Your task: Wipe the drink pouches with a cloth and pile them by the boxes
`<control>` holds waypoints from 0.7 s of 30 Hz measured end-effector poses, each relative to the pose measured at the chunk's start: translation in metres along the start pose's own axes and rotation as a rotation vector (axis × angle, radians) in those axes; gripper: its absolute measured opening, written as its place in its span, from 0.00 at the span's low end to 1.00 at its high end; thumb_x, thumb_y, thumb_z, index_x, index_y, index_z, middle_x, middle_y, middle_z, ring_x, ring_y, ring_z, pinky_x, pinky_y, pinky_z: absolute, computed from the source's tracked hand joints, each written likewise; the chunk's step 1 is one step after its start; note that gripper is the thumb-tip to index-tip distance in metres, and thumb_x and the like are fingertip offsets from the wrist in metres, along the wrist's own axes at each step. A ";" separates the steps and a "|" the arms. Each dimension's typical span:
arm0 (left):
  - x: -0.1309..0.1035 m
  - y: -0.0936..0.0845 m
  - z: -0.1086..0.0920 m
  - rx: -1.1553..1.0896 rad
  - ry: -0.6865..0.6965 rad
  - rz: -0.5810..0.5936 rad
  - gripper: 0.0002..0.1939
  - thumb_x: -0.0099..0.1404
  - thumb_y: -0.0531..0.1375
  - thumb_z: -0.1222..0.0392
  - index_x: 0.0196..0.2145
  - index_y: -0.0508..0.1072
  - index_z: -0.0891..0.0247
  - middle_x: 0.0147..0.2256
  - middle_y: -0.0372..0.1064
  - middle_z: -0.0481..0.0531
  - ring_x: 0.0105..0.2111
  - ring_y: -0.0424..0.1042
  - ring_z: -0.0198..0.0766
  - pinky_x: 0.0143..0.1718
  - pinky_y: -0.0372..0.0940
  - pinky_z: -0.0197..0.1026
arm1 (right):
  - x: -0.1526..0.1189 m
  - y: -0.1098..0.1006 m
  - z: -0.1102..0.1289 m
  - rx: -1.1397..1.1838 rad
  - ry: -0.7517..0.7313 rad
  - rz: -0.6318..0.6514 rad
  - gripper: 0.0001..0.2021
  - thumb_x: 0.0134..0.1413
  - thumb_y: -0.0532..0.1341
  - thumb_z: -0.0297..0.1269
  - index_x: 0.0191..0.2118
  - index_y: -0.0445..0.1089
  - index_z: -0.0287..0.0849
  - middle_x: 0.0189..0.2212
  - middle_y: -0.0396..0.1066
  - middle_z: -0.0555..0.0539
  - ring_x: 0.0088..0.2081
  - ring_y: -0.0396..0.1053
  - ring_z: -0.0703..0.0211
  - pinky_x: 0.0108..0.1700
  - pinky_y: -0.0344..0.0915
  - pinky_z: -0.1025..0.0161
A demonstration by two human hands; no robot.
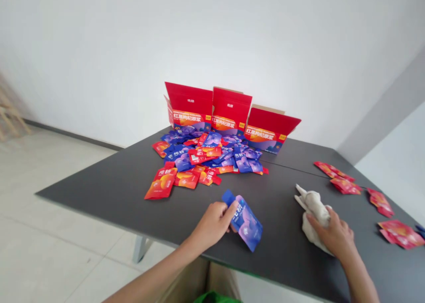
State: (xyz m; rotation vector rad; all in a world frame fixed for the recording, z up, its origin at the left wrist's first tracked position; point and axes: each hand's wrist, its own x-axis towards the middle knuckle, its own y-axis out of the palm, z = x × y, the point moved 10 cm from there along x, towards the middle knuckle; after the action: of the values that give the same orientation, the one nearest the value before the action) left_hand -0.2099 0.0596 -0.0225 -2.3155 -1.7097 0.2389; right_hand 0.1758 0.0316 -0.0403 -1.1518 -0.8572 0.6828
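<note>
Near the table's front edge, my left hand [215, 221] pinches a blue sachet [247, 223] by its top corner; the sachet tilts down to the right. My right hand [335, 234] is closed on a crumpled white cloth [314, 210] that rests on the table. Beyond my left hand lies a heap of red and blue sachets [212, 152], with a red sachet [161, 182] at its near left edge.
Three red printed boxes [229, 110] with raised flaps stand behind the heap, against the white wall. Several red sachets [400, 233] lie along the right side of the dark grey table [139, 170]. A blue sachet [421, 230] is cut off at the right edge.
</note>
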 end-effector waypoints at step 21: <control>0.000 0.016 -0.010 0.678 0.062 -0.027 0.20 0.66 0.48 0.50 0.26 0.72 0.64 0.28 0.74 0.54 0.32 0.74 0.44 0.32 0.62 0.39 | -0.118 -0.067 0.175 0.634 -0.285 0.042 0.12 0.49 0.57 0.42 0.40 0.64 0.43 0.34 0.67 0.47 0.35 0.66 0.58 0.35 0.60 0.64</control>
State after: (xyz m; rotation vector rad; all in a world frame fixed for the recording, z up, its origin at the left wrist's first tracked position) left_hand -0.1922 0.0538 -0.0177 -1.7746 -1.3466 0.6231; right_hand -0.0331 0.0010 0.0270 -0.5091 -0.7701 1.0765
